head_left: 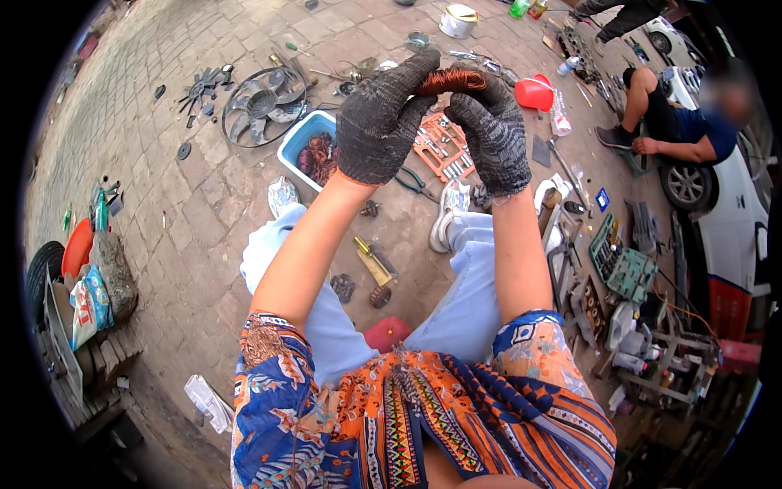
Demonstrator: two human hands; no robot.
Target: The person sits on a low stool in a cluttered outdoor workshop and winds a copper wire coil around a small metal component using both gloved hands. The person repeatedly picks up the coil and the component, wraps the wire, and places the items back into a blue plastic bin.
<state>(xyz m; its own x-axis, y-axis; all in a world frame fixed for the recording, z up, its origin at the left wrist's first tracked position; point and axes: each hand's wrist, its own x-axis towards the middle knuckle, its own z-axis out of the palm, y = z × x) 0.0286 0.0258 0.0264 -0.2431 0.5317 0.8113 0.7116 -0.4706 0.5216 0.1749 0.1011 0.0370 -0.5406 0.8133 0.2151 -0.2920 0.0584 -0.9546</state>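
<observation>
A bundle of reddish copper wire (pixel 453 80) is stretched between my two hands, raised in front of me. My left hand (pixel 380 122), in a dark grey knit glove, closes on its left end. My right hand (pixel 494 130), gloved alike, grips the right end with its fingers bent over. Beyond and below my left hand, a blue plastic tub (pixel 295 145) holds more copper-coloured windings (pixel 318 155). Under the hands lies an orange socket tool case (pixel 444 147). A pair of pliers (pixel 417 186) rests on the ground by the case.
Fan shroud (pixel 262 103) and loose fan blades (pixel 204 88) lie at far left. A yellow-handled tool (pixel 371 257) and motor parts (pixel 342 287) sit between my feet. At right are a red bucket (pixel 533 93), a green tool case (pixel 627 265), a seated person (pixel 692 130) and a white car (pixel 733 212).
</observation>
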